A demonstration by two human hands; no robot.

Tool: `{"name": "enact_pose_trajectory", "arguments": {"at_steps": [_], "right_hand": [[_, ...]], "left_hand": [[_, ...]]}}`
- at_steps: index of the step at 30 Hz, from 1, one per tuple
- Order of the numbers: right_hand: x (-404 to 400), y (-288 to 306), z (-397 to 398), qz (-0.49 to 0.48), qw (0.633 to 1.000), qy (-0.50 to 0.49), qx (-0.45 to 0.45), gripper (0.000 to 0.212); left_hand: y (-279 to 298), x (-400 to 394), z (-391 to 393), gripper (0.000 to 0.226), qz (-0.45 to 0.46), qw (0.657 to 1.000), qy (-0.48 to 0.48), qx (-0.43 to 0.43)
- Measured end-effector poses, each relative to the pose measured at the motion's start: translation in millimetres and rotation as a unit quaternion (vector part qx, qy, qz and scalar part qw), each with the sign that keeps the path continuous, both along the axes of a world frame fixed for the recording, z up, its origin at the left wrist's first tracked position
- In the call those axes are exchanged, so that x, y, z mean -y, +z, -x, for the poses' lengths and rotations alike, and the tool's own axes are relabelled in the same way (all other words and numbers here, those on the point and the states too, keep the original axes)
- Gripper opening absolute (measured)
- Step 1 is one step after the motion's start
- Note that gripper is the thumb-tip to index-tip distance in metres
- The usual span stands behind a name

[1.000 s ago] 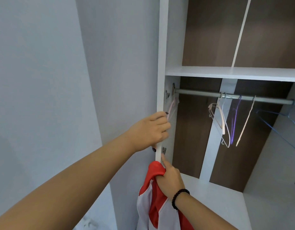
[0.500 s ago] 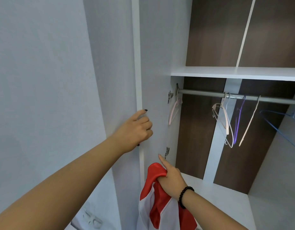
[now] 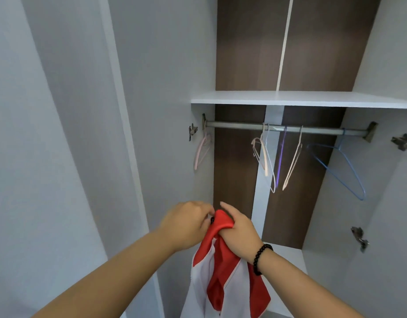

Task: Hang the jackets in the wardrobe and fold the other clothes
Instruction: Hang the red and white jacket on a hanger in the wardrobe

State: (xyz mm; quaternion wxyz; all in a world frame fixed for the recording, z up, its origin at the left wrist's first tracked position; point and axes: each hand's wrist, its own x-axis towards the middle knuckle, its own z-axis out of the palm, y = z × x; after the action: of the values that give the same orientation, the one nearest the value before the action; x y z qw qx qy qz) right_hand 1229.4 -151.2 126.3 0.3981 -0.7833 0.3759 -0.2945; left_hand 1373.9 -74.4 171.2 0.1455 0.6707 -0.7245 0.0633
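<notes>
While both hands meet at the top of the garment, the scene reads as follows.

Jacket: the red and white jacket [image 3: 223,267] hangs in front of the open wardrobe [image 3: 312,99], low in the middle of the view, bunched at its top and draping down out of the bottom edge.
Right hand: the right hand [image 3: 240,230] is clenched round the red fabric at the top of the jacket, fingers wrapped over the bunch; a black bead bracelet [image 3: 261,258] sits on its wrist.
Left hand: the left hand [image 3: 188,223] is just beside the right one, its curled fingers pinching the red edge at the top of the jacket.
Rail: a grey rail [image 3: 239,125] runs across the wardrobe under the white shelf [image 3: 289,98].
Hangers: a pink hanger [image 3: 201,152] hangs at the left end of the rail, a cluster of pale and purple hangers [image 3: 275,157] near the middle, and a blue hanger [image 3: 342,166] towards the right end; none carries clothing.
Door: the left wardrobe door [image 3: 120,111] stands swung open at the left.
Hinges: metal hinges [image 3: 404,144] show on the right side wall.
</notes>
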Motion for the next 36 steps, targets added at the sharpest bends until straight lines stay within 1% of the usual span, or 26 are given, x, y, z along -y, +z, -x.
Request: {"name": "enact_pose_trajectory", "arguments": {"at_steps": [4, 7, 9, 11, 13, 15, 17, 19, 22, 24, 26, 29, 32, 36], "right_hand": [[18.3, 4.0, 50.0, 0.004, 0.999, -0.038, 0.012, 0.055], [32.2, 5.5, 89.7, -0.01, 0.998, -0.062, 0.024, 0.051], [42.8, 7.6, 115.9, -0.023, 0.995, -0.083, 0.041, 0.048], [54.0, 10.2, 141.2, -0.035, 0.992, -0.102, 0.059, 0.045], [65.0, 13.1, 164.5, -0.048, 0.989, -0.116, 0.077, 0.04], [76.1, 15.8, 185.8, -0.051, 0.986, -0.125, 0.097, 0.035], [87.9, 17.3, 204.7, -0.047, 0.984, -0.13, 0.109, 0.033], [98.4, 18.4, 221.3, -0.048, 0.983, -0.137, 0.115, 0.032], [111.0, 16.0, 241.0, -0.052, 0.982, -0.141, 0.116, 0.023], [116.8, 11.6, 250.6, -0.064, 0.981, -0.133, 0.122, 0.016], [122.3, 5.1, 258.2, -0.072, 0.982, -0.126, 0.122, 0.015], [134.8, -6.2, 265.0, -0.075, 0.983, -0.138, 0.099, 0.009], [150.6, -12.4, 264.9, -0.075, 0.979, -0.158, 0.102, 0.01], [184.0, -16.2, 260.0, -0.09, 0.972, -0.177, 0.127, 0.02]], "left_hand": [[-15.2, 17.5, 60.8, 0.027, 0.009, 0.996, 0.0, -0.085], [-21.5, 29.8, 97.5, 0.03, 0.004, 0.978, -0.02, -0.208], [-28.6, 36.7, 121.3, 0.035, -0.017, 0.953, -0.044, -0.299], [-38.4, 44.4, 148.1, 0.041, -0.031, 0.92, -0.067, -0.386], [-50.5, 55.4, 176.1, 0.043, -0.013, 0.888, -0.075, -0.454], [-61.4, 69.9, 203.2, 0.037, 0.019, 0.863, -0.065, -0.501], [-68.3, 87.1, 225.1, 0.026, 0.033, 0.861, -0.039, -0.506], [-73.2, 104.3, 239.4, 0.022, 0.047, 0.862, -0.007, -0.505], [-74.9, 126.4, 250.4, 0.023, 0.08, 0.838, 0.046, -0.538], [-73.1, 139.7, 253.7, 0.023, 0.094, 0.827, 0.058, -0.551], [-67.5, 153.7, 256.0, 0.024, 0.101, 0.82, 0.058, -0.561], [-54.3, 175.2, 263.3, 0.024, 0.11, 0.803, 0.04, -0.584], [-40.4, 197.9, 273.0, 0.024, 0.107, 0.796, 0.009, -0.596], [-29.4, 237.8, 271.2, 0.018, 0.09, 0.787, -0.024, -0.61]]}}
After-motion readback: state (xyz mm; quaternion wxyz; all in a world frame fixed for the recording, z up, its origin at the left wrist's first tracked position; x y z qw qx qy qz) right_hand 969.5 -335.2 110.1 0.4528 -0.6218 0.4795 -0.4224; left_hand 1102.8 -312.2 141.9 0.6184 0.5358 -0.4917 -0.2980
